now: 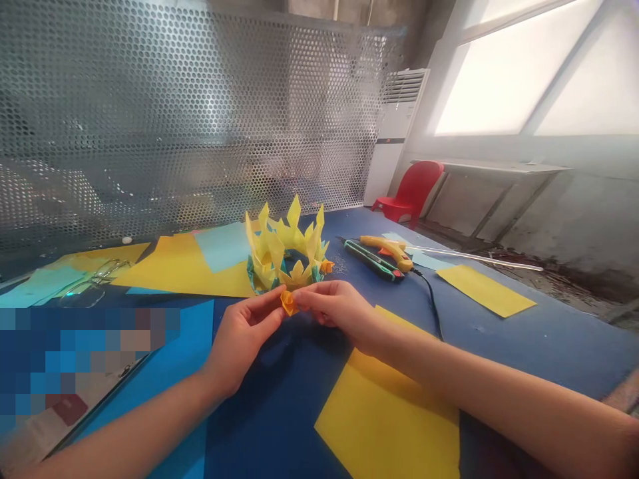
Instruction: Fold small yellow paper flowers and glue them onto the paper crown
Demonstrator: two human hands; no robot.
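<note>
Left hand (238,338) and right hand (347,311) tight around orange paper flower (288,305), markings (388,140) on air conditioner (387,166) illegible

The window (499,86) glares white beyond the surface's (549,346) right edge; pixelation blots its near left corner; shadow darkens beside my left hand (238,339).

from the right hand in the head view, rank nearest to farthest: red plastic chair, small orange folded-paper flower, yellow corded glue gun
1. Orange flower, touching the right hand
2. Glue gun, ahead to the right
3. Chair, beyond the blue table
</note>
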